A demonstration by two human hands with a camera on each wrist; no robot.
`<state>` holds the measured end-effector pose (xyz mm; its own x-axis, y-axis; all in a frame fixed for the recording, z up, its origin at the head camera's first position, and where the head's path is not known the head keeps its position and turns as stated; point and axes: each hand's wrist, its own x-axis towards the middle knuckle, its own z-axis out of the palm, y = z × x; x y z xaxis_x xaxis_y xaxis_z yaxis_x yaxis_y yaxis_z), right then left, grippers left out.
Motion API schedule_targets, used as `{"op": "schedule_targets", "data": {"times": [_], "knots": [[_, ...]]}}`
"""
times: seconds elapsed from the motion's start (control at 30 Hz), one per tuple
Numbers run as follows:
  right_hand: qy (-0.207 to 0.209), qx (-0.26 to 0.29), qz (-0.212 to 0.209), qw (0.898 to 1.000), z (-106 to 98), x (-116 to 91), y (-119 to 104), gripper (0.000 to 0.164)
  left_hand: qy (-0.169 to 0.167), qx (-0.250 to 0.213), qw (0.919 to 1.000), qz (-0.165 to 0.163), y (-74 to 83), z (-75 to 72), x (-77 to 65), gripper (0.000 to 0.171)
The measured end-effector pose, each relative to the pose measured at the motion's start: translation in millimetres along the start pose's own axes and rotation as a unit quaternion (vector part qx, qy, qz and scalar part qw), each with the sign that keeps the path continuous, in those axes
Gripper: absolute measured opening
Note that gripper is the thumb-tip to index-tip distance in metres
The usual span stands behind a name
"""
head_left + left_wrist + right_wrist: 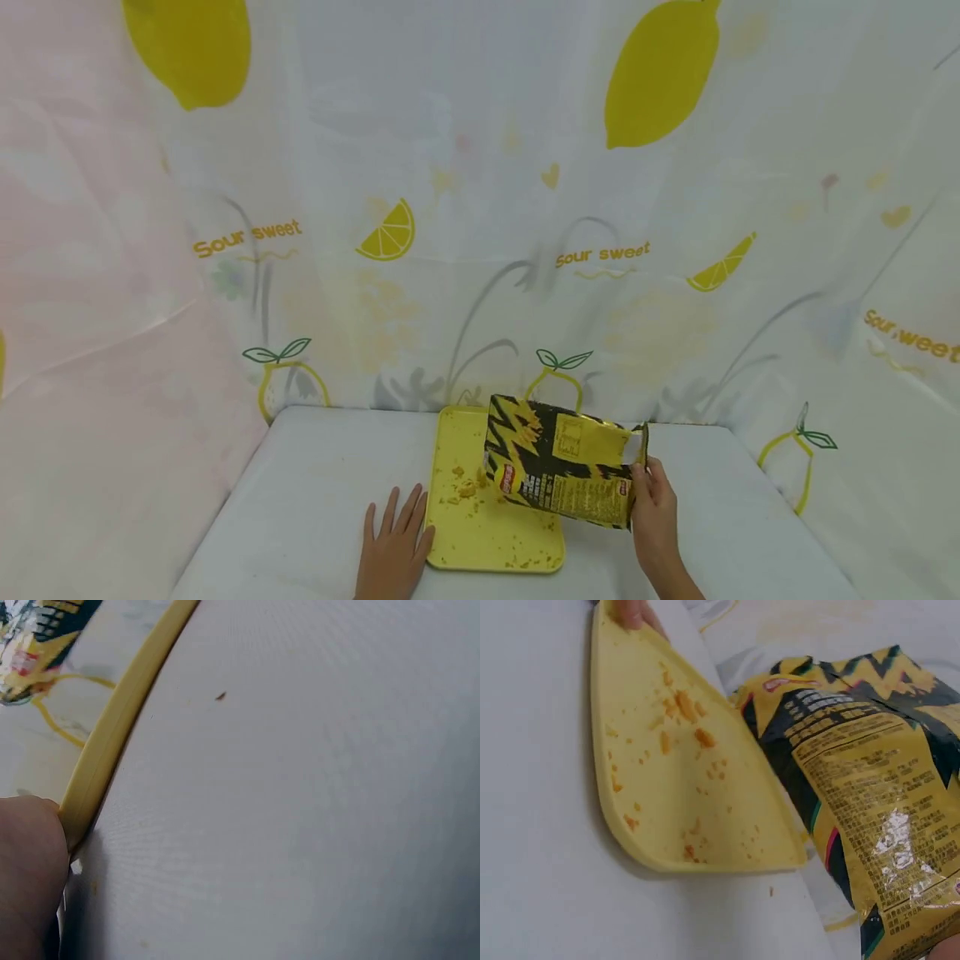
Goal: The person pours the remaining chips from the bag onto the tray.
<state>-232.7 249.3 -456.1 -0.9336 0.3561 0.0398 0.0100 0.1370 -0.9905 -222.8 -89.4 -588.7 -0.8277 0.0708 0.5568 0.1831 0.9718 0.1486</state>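
A yellow and black chip bag (536,467) is held tilted on its side above a yellow tray (495,546), overlapping its right half in the head view. My right hand (658,521) grips the bag's right end, thumb on the printed face. Orange-brown chip crumbs (686,705) lie scattered over the tray. On the tray's left, my left hand (393,546) is spread on the table with fingers straight. Its thumb reaches the tray's rim, and the left wrist view shows the hand (30,874) against that rim (124,705).
The tray rests on a white table (315,475). A stray crumb (220,697) lies on the white surface beside the tray, and another crumb (771,891) lies off its edge. Behind and around the table hangs a pale curtain (450,317) printed with lemons.
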Motion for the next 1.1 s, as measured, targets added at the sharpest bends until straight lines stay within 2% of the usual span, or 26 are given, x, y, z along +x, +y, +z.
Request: {"op": "schedule_targets", "data": {"times": [0.07,0.27,0.37,0.47,0.57,0.73,0.93,1.1], "knots": [[0.001,-0.015,0.007,1.0,0.0,0.1,0.1,0.044,-0.001,0.001,1.0,0.0,-0.1,-1.3,-0.1,0.057],[-0.018,-0.006,0.02,1.0,-3.3,-1.2,2.9,0.044,-0.012,0.003,0.9999,-0.006,0.6,-2.6,-0.8,0.057],[-0.035,0.037,0.019,0.999,-6.3,-2.1,4.1,0.044,-0.012,0.003,0.9999,-0.003,1.2,-2.5,-0.8,0.057],[-0.035,0.048,0.011,0.998,-8.3,-2.1,3.5,0.044,-0.016,0.0,0.9999,-0.005,1.5,-3.0,-0.4,0.057],[-0.021,0.011,0.006,1.0,-8.9,-1.2,2.0,0.044,-0.025,-0.003,0.9997,-0.008,1.2,-3.0,0.1,0.057],[-0.025,0.026,-0.001,0.999,-8.7,0.2,-2.0,0.043,-0.039,-0.002,0.9992,-0.01,-0.1,-1.2,1.2,0.057],[-0.042,0.013,-0.002,0.999,-7.4,2.3,-3.9,0.042,-0.062,-0.01,0.9978,-0.023,-0.4,-1.5,1.8,0.056],[-0.033,-0.027,-0.004,0.999,-9.3,2.9,0.9,0.047,-0.072,-0.005,0.9971,-0.024,-0.8,0.9,-0.1,0.057]]}}
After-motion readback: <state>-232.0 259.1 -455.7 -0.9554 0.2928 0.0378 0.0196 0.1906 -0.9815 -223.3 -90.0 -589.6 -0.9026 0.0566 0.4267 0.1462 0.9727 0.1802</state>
